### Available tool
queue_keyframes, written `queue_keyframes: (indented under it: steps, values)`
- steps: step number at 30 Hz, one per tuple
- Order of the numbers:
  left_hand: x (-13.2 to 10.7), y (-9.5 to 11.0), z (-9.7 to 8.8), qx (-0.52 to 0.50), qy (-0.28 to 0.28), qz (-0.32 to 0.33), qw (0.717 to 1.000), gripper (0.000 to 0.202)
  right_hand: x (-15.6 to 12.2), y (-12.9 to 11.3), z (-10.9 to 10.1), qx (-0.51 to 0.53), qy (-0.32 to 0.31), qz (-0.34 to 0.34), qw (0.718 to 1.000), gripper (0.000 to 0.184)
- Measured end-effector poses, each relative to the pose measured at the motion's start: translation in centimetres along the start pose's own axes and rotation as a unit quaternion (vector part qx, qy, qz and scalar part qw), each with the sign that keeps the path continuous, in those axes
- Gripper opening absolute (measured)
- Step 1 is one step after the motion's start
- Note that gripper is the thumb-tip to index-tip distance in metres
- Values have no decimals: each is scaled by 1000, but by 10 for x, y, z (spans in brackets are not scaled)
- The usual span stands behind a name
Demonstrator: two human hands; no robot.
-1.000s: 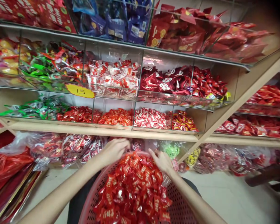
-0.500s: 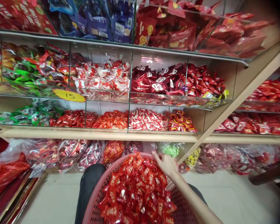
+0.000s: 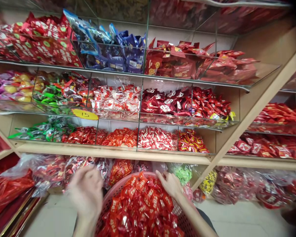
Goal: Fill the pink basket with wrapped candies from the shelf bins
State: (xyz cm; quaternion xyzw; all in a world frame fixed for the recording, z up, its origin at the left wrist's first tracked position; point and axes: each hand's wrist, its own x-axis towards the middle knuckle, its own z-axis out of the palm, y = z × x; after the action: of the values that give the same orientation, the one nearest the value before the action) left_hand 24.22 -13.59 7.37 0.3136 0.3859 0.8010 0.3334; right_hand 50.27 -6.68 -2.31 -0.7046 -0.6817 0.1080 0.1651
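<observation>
A pink perforated plastic basket (image 3: 111, 196) stands in front of me, heaped with red-wrapped candies (image 3: 143, 205). My right hand (image 3: 171, 184) is closed on the basket's far right rim, with part of its fingers hidden. Just left of the basket, my left hand (image 3: 86, 191) is raised and smeared by motion. Its fingers look partly curled, but whether they hold anything does not show.
Beyond the basket stand wooden shelves (image 3: 113, 151) with clear-walled compartments of wrapped candies. Tied bags of sweets, such as a yellow one (image 3: 209, 182), line the floor beneath. A red plastic bag (image 3: 13, 187) lies at left. A yellow price tag (image 3: 85, 114) reads 15.
My left hand has come into view at the left of the basket. My right hand stays on the rim. The view has tilted up, showing more of the upper shelf.
</observation>
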Motion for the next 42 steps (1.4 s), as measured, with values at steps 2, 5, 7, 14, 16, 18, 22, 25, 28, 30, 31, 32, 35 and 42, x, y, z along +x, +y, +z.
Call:
queue_keyframes:
  steps: [2, 5, 7, 14, 16, 18, 22, 25, 28, 30, 31, 32, 35, 42]
  values:
    - [19, -31, 38, 159, -156, -33, 974, 22, 2, -1, -6, -6, -5, -4, 1000, 64]
    - [36, -85, 78, 399, -459, 19, 794, 32, 6, -2, -12, -11, -16, -16, 1000, 63]
    - [38, -111, 89, 428, -518, 31, 740, 28, 9, -4, -14, -14, -21, -21, 999, 62]
    - [37, -132, 87, 495, -607, 81, 616, 24, 11, -7, -11, -11, -30, -27, 999, 61]
    - [41, -135, 83, 506, -608, 76, 607, 31, 11, -7, -11, -5, -32, -23, 999, 61]
    - [46, -140, 77, 518, -609, 51, 598, 47, 12, -8, -12, 0, -32, -20, 999, 61]
    - [49, -152, 67, 524, -598, 18, 606, 60, 11, -6, -22, 41, -75, -38, 996, 55]
    - [50, -156, 61, 527, -586, 7, 616, 59, -9, 15, -34, 97, -103, -82, 987, 53]
    - [53, -156, 58, 532, -590, -17, 608, 62, -59, 54, -35, 158, -84, -36, 983, 66]
    - [57, -156, 58, 533, -594, -28, 602, 62, -99, 80, -27, 236, -71, 47, 968, 70]
    - [60, -155, 59, 535, -595, -32, 598, 62, -117, 90, -22, 285, -72, 85, 952, 70]
    - [62, -153, 61, 538, -597, -36, 594, 62, -132, 96, -17, 343, -83, 116, 928, 65]
    - [57, -139, 67, 557, -601, -48, 570, 62, -152, 97, -12, 446, -67, 143, 881, 51]
    - [-75, -93, 27, 429, -722, 342, 422, 44, -117, 79, -34, 490, -97, 133, 856, 54]
